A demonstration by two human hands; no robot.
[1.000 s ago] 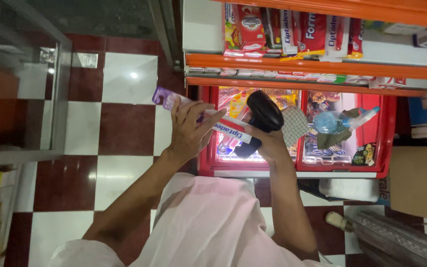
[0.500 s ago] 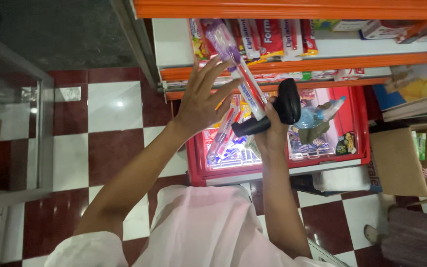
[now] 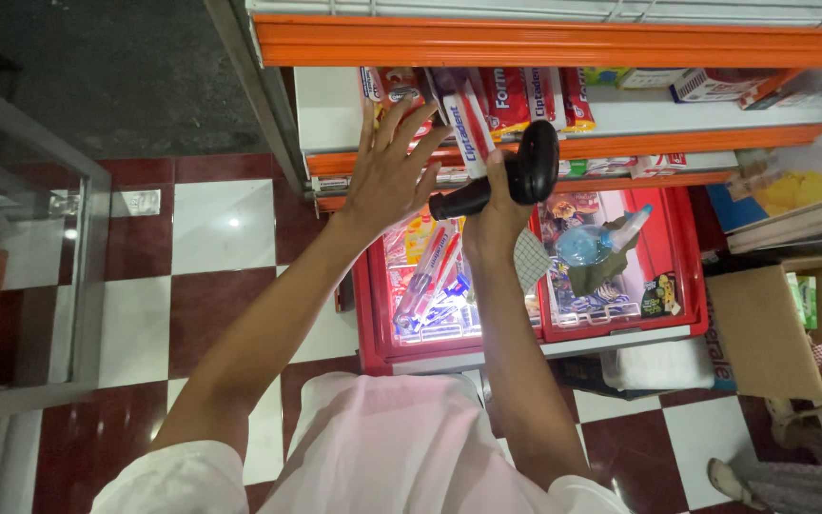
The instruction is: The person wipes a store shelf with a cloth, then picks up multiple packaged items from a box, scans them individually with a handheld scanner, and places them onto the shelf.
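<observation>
The right hand [image 3: 492, 205] grips a black handheld scanner [image 3: 516, 176]. The left hand [image 3: 387, 167], fingers spread wide, steadies a toothpaste box [image 3: 468, 124] at the orange shelf [image 3: 620, 143], above a red basket [image 3: 682, 257]. Judged step: shelving the box; seating it calls for a level push among its neighbours.
</observation>
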